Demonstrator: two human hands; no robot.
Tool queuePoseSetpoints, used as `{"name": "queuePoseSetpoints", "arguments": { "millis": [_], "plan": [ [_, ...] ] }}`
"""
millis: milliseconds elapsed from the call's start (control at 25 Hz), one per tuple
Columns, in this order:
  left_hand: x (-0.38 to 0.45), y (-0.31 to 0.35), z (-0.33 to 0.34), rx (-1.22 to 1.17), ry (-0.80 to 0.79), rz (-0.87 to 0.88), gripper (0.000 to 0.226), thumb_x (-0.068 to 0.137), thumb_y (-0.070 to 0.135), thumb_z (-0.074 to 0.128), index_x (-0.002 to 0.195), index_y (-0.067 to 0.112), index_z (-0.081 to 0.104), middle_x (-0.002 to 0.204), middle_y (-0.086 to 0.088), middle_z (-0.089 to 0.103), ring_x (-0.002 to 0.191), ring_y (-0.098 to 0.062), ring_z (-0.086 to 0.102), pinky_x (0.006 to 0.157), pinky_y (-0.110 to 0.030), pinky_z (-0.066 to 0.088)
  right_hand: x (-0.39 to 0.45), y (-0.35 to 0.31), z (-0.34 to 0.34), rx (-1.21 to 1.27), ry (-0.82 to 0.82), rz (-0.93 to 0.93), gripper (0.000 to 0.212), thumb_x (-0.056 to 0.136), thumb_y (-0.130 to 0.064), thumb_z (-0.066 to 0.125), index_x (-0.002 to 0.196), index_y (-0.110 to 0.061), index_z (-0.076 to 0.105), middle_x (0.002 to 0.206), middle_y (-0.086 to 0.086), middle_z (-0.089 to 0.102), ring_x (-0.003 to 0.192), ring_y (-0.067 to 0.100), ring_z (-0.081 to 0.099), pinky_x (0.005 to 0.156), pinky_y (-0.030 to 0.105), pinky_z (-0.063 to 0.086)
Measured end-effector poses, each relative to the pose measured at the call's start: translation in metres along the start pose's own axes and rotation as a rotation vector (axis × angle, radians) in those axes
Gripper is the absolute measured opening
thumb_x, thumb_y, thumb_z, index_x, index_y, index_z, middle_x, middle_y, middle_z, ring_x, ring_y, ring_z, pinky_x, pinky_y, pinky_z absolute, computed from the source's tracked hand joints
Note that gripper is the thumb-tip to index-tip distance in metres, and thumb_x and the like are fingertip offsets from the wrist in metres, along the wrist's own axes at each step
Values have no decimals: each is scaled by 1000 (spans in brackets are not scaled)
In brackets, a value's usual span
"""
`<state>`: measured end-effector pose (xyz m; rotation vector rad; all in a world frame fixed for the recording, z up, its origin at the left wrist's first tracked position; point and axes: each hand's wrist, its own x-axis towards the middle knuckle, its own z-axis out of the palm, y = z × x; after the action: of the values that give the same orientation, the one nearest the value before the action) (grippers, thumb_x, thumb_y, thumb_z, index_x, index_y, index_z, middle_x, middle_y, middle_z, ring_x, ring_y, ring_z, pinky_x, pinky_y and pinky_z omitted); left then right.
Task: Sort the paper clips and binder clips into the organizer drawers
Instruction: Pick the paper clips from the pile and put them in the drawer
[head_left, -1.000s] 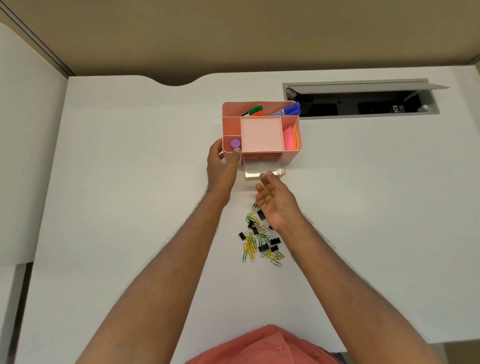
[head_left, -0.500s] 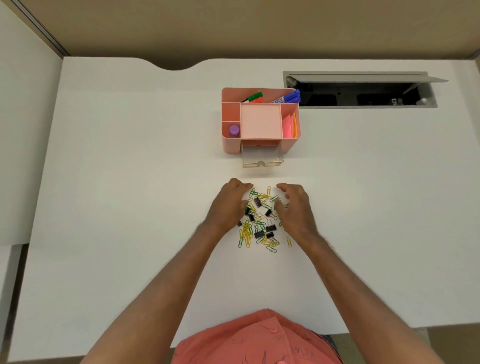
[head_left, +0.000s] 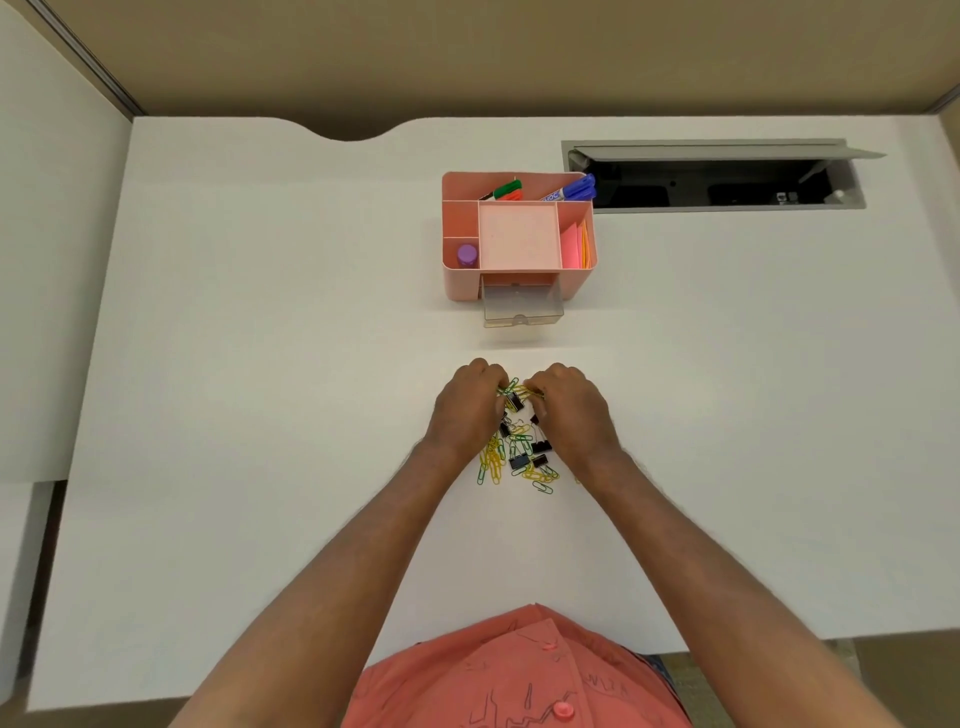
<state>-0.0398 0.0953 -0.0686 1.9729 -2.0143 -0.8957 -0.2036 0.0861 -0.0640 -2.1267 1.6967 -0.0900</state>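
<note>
A pile of yellow and green paper clips (head_left: 493, 462) mixed with black binder clips (head_left: 519, 461) lies on the white desk (head_left: 260, 364). My left hand (head_left: 470, 410) and my right hand (head_left: 569, 410) rest on either side of the pile's far end, fingers curled inward and meeting over a green paper clip and a black binder clip. What each hand grips is hidden under the fingers. Beyond them stands the pink organizer (head_left: 571, 280), its clear drawer (head_left: 522, 309) pulled out toward me and looking empty.
The organizer's top compartments hold markers (head_left: 569, 189), a purple-capped item (head_left: 466, 254) and pink sticky notes (head_left: 571, 244). An open cable hatch (head_left: 717, 176) sits in the desk at the back right. A partition panel stands along the left edge.
Both hands left the organizer and its drawer, came down to the clip pile and closed in from both sides, bunching the far clips together.
</note>
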Motion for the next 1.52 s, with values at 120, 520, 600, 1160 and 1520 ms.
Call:
{"name": "queuePoseSetpoints", "arguments": {
  "millis": [120, 520, 600, 1160, 1520],
  "plan": [
    [1, 0, -2, -28, -4, -15, 14, 93, 9, 61, 105, 14, 64, 108, -4, 58, 99, -23, 56, 78, -37, 51, -2, 3, 0, 71, -20, 35, 15, 96, -15, 61, 109, -16, 70, 103, 1, 66, 98, 22, 58, 75, 36, 50],
    [5, -6, -3, -148, -22, -11, 26, 95, 12, 58, 119, 21, 63, 108, 1, 65, 102, -20, 59, 80, -32, 47, 1, 34, -14, 466, -58, 349, 18, 96, -12, 63, 98, -23, 77, 100, -6, 71, 86, 9, 67, 70, 19, 50],
    [6, -5, -4, -65, -89, 31, 39, 94, 17, 65, 132, 24, 58, 117, 0, 60, 110, -21, 56, 86, -35, 47, -3, 38, -16, 483, -35, 382, 23, 96, -7, 60, 97, -23, 76, 97, -4, 73, 80, 4, 66, 62, 15, 45],
    [8, -2, -5, -47, -59, 20, 25, 94, 16, 63, 119, 14, 62, 113, -5, 59, 101, -25, 59, 83, -38, 51, -13, 22, -8, 152, -135, 86, 46, 92, -10, 67, 137, -16, 60, 127, 7, 57, 119, 26, 54, 97, 41, 50],
    [7, 15, -1, 110, -42, 28, 12, 93, 11, 62, 104, 17, 64, 108, -2, 59, 102, -25, 56, 76, -37, 45, -6, 19, -11, 45, -99, 97, 17, 94, -7, 58, 104, -12, 70, 104, 5, 62, 89, 27, 63, 76, 39, 52]
  ]
}}
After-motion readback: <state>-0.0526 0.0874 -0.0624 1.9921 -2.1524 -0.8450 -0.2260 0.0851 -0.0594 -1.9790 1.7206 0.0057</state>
